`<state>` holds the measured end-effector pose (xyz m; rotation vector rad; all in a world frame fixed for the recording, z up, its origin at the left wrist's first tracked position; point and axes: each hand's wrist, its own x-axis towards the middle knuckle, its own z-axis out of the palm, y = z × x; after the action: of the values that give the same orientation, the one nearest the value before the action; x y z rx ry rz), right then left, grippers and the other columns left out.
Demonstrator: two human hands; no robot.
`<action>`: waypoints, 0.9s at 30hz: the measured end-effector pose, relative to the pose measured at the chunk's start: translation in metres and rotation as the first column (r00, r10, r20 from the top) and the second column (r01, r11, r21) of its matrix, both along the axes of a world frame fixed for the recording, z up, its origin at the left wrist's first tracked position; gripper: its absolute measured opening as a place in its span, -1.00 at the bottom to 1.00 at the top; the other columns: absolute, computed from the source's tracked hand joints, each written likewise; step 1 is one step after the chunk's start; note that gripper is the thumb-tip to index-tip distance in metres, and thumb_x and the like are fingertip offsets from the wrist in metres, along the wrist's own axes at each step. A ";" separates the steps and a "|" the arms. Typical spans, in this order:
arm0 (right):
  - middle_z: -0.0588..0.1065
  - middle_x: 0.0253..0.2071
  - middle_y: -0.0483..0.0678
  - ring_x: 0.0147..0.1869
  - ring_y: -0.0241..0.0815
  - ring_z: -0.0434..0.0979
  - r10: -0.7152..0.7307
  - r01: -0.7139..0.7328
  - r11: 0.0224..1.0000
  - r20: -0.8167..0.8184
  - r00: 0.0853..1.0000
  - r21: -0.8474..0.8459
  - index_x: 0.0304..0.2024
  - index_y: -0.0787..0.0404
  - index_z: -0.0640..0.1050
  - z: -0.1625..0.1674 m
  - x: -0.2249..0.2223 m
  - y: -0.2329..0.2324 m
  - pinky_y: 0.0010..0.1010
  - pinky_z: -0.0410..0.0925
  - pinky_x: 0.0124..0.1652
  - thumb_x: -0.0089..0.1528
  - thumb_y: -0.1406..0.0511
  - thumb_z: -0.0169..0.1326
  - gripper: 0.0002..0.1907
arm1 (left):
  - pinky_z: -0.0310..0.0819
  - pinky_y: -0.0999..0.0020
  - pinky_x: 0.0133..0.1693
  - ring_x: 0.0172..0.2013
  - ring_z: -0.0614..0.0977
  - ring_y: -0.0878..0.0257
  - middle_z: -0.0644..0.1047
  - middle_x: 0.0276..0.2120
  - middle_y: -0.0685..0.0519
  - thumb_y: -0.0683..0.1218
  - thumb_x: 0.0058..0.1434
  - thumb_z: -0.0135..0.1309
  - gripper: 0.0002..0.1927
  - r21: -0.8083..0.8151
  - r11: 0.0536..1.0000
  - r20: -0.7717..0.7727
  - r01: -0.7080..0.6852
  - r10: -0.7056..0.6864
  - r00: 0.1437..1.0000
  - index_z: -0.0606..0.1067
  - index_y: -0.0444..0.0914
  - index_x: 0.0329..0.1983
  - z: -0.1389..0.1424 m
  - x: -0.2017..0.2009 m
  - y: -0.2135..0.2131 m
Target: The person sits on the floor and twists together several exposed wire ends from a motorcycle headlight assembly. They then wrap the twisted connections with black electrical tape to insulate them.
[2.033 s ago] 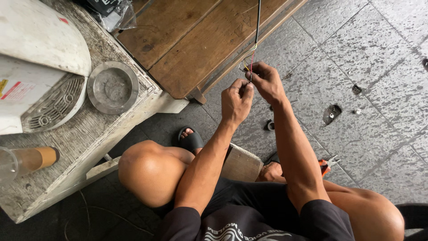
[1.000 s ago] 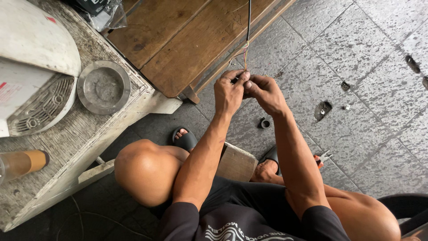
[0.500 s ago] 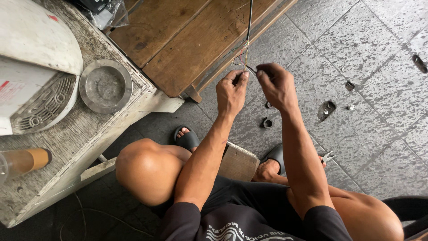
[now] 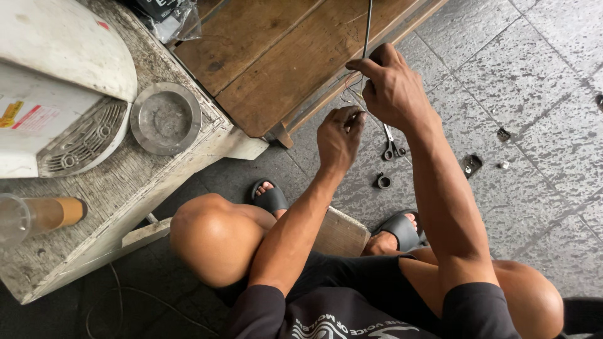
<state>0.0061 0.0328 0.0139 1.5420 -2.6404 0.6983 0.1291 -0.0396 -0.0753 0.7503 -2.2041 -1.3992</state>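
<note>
Grey stone paving (image 4: 534,75) forms the ground, seen from above. Nearest the camera, two bare knees and black shorts are shown, with black sandals (image 4: 271,198) worn on both feet and a small wooden block (image 4: 342,233) set between the legs.

At the left, a weathered white bench (image 4: 119,194) is seen. On it a clear glass bottle (image 4: 34,216) is laid on its side, partly filled with amber liquid. Beyond the bottle a shallow round metal dish (image 4: 166,118) is placed; nothing but a dull grey residue can be made out in it. Beside the dish a white moulded housing with a vent grille (image 4: 59,107) is rested, and a crumpled clear plastic bag (image 4: 173,19) with a dark item inside is lodged at the far edge.

In the middle distance the left hand (image 4: 339,135) is raised, its thumb and forefinger pressed together on the fine ends of thin wires (image 4: 350,85). Just beyond it the right hand (image 4: 392,85) is closed around a dark cable (image 4: 367,28), which is run upward out of view; the thin wires are spread from the cable's lower end between the two hands.

On the paving below the hands, a pair of small scissors (image 4: 392,145), a black ring (image 4: 383,181) and several small dark parts (image 4: 470,164) are scattered. Farthest off, a brown wooden platform (image 4: 282,56) is laid across the top.
</note>
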 end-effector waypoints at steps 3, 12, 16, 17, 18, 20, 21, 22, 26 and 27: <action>0.42 -0.10 0.12 -0.05 0.03 0.47 0.002 -0.001 1.000 -0.053 0.999 0.013 0.09 0.12 0.65 0.000 -0.003 -0.002 -0.18 0.39 -0.30 0.17 0.42 0.16 -0.59 | 0.57 0.47 -0.40 -0.38 0.60 0.35 0.59 -0.32 0.07 -0.04 0.31 0.16 -0.83 0.012 1.000 0.008 -0.015 0.015 1.000 0.61 -0.21 -0.15 0.000 0.001 0.003; 0.42 -0.13 0.08 0.06 0.06 0.42 -0.042 0.045 0.999 -0.145 0.989 0.018 -0.09 0.11 0.68 -0.008 -0.002 -0.016 -0.12 0.39 -0.09 0.10 0.38 0.22 -0.69 | 0.58 0.29 -0.27 -0.31 0.65 0.17 0.62 -0.29 -0.03 -0.05 0.31 0.17 -0.81 -0.186 0.983 -0.031 -0.009 0.004 1.000 0.59 -0.27 -0.14 0.006 0.001 0.002; 0.40 -0.10 0.07 0.05 0.02 0.42 0.015 -0.017 0.999 -0.048 0.999 -0.051 -0.15 0.15 0.64 -0.018 -0.009 -0.012 -0.14 0.39 -0.07 0.16 0.39 0.20 -0.81 | 0.55 0.31 -0.37 -0.39 0.66 0.18 0.64 -0.33 -0.03 -0.05 0.35 0.13 -0.83 -0.136 0.990 -0.090 -0.022 0.010 0.996 0.58 -0.25 -0.15 0.001 0.002 0.000; 0.39 -0.09 0.07 0.05 0.01 0.41 0.043 -0.044 0.995 -0.010 0.999 -0.089 -0.14 0.16 0.63 -0.022 -0.012 -0.009 -0.16 0.38 -0.06 0.18 0.39 0.19 -0.82 | 0.54 0.33 -0.42 -0.43 0.66 0.20 0.64 -0.35 -0.02 -0.05 0.37 0.11 -0.84 -0.104 0.994 -0.071 -0.019 0.012 0.997 0.57 -0.24 -0.15 0.000 0.002 -0.001; 0.38 -0.07 0.04 0.03 -0.06 0.42 0.064 -0.036 0.983 0.147 0.987 -0.182 -0.13 0.19 0.58 -0.026 -0.015 -0.004 -0.23 0.39 -0.05 0.22 0.41 0.13 -0.83 | 0.53 0.35 -0.47 -0.47 0.66 0.21 0.64 -0.37 0.00 -0.05 0.39 0.08 -0.84 -0.069 0.997 -0.053 -0.015 0.011 0.999 0.56 -0.24 -0.14 -0.001 0.001 -0.001; 0.36 -0.01 -0.03 -0.01 -0.19 0.43 0.141 0.024 0.936 0.436 0.889 -0.352 -0.09 0.24 0.49 -0.036 -0.020 0.008 -0.36 0.40 -0.04 0.30 0.43 0.02 -0.87 | 0.49 0.33 -0.48 -0.52 0.64 0.22 0.64 -0.43 0.01 -0.04 0.40 0.08 -0.83 -0.068 0.996 -0.045 -0.050 0.047 0.998 0.54 -0.24 -0.19 -0.002 -0.001 -0.002; 0.36 -0.01 -0.04 -0.04 -0.22 0.41 0.249 0.113 0.857 0.596 0.763 -0.503 -0.08 0.25 0.49 -0.042 -0.022 0.011 -0.38 0.38 -0.02 0.29 0.45 -0.02 -0.83 | 0.48 0.32 -0.49 -0.54 0.64 0.23 0.64 -0.46 0.01 -0.04 0.40 0.07 -0.83 -0.068 0.995 -0.043 -0.068 0.065 0.997 0.53 -0.24 -0.21 -0.002 -0.002 -0.003; 0.35 -0.02 -0.05 -0.07 -0.25 0.39 0.382 0.235 0.756 0.703 0.600 -0.611 -0.06 0.26 0.50 -0.050 -0.021 0.013 -0.39 0.37 0.00 0.27 0.47 -0.06 -0.79 | 0.45 0.32 -0.51 -0.56 0.62 0.24 0.62 -0.49 0.02 -0.03 0.40 0.07 -0.82 -0.054 0.996 -0.021 -0.073 0.072 0.997 0.52 -0.24 -0.23 -0.002 -0.003 -0.003; 0.39 0.05 -0.03 -0.04 -0.25 0.41 0.613 0.478 0.606 0.756 0.229 -0.636 -0.17 0.27 0.46 -0.071 -0.016 0.020 -0.37 0.38 -0.04 0.23 0.53 -0.15 -0.80 | 0.35 0.30 -0.56 -0.61 0.55 0.27 0.56 -0.58 0.06 0.00 0.41 0.05 -0.79 0.020 0.999 -0.030 -0.046 0.047 0.998 0.51 -0.24 -0.24 -0.001 -0.002 -0.003; 0.41 0.02 -0.01 -0.06 -0.23 0.43 0.622 0.471 0.609 0.753 0.216 -0.638 -0.18 0.27 0.46 -0.074 -0.015 0.021 -0.36 0.38 -0.06 0.24 0.53 -0.14 -0.81 | 0.32 0.30 -0.56 -0.62 0.52 0.27 0.54 -0.60 0.06 0.00 0.41 0.04 -0.78 0.042 0.999 -0.061 -0.031 0.034 0.998 0.50 -0.24 -0.23 -0.001 -0.001 -0.002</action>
<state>-0.0093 0.0539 -0.0601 0.9055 -1.6756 3.2817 0.1278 -0.0416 -0.0762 0.7435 -2.1132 -1.4364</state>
